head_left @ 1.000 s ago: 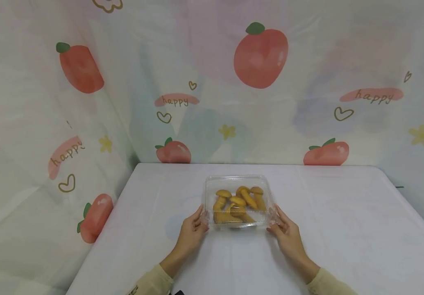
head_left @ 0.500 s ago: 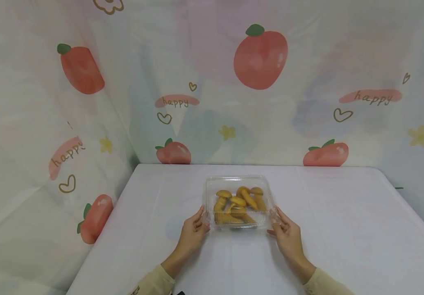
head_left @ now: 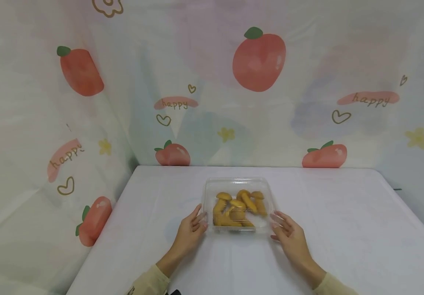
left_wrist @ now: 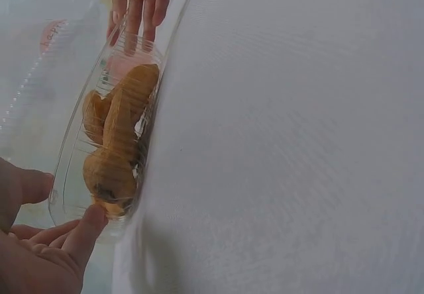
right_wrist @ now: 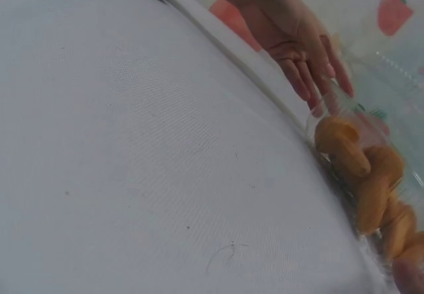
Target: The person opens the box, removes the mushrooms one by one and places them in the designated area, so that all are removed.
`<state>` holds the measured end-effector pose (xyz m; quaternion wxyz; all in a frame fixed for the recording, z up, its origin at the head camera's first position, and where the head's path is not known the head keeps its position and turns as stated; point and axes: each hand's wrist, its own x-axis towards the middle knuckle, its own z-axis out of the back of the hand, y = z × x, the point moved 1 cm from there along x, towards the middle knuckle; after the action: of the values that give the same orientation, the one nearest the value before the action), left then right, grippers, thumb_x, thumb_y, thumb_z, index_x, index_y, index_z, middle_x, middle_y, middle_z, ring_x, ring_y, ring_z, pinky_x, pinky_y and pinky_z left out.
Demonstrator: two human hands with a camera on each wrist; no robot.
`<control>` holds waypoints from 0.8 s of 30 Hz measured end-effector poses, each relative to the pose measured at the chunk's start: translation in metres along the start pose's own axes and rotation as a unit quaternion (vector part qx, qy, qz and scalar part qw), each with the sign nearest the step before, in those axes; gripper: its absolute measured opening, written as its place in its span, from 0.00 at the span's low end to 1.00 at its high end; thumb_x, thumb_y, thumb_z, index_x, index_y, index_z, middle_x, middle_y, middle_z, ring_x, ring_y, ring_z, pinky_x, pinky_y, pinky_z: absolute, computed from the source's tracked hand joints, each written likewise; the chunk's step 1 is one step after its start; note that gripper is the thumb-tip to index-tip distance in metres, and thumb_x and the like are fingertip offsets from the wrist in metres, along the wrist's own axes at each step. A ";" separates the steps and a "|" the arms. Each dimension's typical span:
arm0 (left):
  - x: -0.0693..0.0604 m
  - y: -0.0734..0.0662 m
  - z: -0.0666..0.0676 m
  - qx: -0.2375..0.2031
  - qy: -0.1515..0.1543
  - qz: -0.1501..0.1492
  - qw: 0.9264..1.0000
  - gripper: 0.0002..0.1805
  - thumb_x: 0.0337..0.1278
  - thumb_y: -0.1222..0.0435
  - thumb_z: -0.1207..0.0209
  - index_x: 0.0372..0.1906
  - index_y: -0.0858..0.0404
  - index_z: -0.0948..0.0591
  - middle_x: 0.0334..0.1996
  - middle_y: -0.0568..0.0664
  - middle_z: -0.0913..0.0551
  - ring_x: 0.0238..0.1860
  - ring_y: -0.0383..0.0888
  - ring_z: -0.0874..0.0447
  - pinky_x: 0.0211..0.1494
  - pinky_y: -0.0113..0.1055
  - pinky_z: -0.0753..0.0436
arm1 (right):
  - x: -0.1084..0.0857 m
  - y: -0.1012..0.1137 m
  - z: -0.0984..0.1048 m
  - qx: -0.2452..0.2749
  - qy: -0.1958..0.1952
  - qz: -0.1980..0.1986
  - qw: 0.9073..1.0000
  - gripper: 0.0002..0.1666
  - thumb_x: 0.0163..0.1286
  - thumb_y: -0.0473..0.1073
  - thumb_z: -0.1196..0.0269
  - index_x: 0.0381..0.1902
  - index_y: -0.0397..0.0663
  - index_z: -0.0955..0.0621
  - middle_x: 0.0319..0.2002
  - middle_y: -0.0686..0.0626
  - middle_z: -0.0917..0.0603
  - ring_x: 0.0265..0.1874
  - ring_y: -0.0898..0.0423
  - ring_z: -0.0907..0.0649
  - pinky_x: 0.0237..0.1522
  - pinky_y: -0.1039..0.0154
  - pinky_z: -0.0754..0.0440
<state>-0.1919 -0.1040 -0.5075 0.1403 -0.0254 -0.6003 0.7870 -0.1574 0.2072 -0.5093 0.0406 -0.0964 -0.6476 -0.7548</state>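
Observation:
A clear plastic container point(head_left: 236, 228) holding several yellow-brown mushrooms point(head_left: 237, 213) stands on the white-covered table. At its left side, the left hand point(head_left: 189, 233) touches the wall with fingertips extended; in the left wrist view this hand point(left_wrist: 50, 247) has its digits spread at the near end. The right hand point(head_left: 293, 241) is beside the right side, fingers extended and loosely spread; whether they all touch the plastic is unclear. Seen from the right wrist, the left hand point(right_wrist: 291, 36) has straight fingers at the container's far end. How the lid stands cannot be told.
White cloth point(head_left: 344, 229) covers the table. Behind and to the left hang pale curtains point(head_left: 212, 53) printed with red fruit, hearts and flowers. A small dark object point(head_left: 175, 292) shows by the left sleeve point(head_left: 149, 280) at the bottom edge.
The right hand has shifted slightly outward and down, its fingers looser at the container's side. The container and background sit slightly lower in the head view; the left hand hardly moved.

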 end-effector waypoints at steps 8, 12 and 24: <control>-0.001 0.000 0.001 0.003 0.002 -0.002 1.000 0.37 0.68 0.73 0.42 0.77 0.74 0.44 0.66 0.75 0.27 0.60 0.67 0.19 0.59 0.40 0.15 | 0.001 0.003 0.004 -0.023 0.019 -0.021 0.999 0.28 0.75 0.33 0.41 0.69 0.31 0.32 0.63 0.26 0.23 0.45 0.70 0.14 0.38 0.66 0.11; -0.004 -0.001 0.002 0.003 0.002 0.006 1.000 0.37 0.67 0.74 0.41 0.77 0.73 0.42 0.65 0.74 0.26 0.59 0.66 0.17 0.58 0.38 0.15 | 0.001 0.003 0.005 -0.028 0.023 -0.024 0.999 0.26 0.75 0.34 0.41 0.67 0.29 0.30 0.61 0.30 0.20 0.45 0.69 0.14 0.38 0.66 0.11; -0.010 -0.004 0.011 -0.030 0.013 0.041 0.999 0.39 0.63 0.73 0.40 0.77 0.70 0.40 0.65 0.73 0.25 0.58 0.63 0.16 0.53 0.32 0.13 | -0.002 0.005 0.007 -0.020 0.051 -0.038 0.998 0.26 0.74 0.32 0.41 0.67 0.28 0.31 0.62 0.23 0.25 0.43 0.69 0.14 0.38 0.65 0.11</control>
<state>-0.1840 -0.1153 -0.5020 0.1144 -0.0642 -0.6204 0.7732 -0.1534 0.2133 -0.5037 0.0434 -0.0337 -0.6325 -0.7726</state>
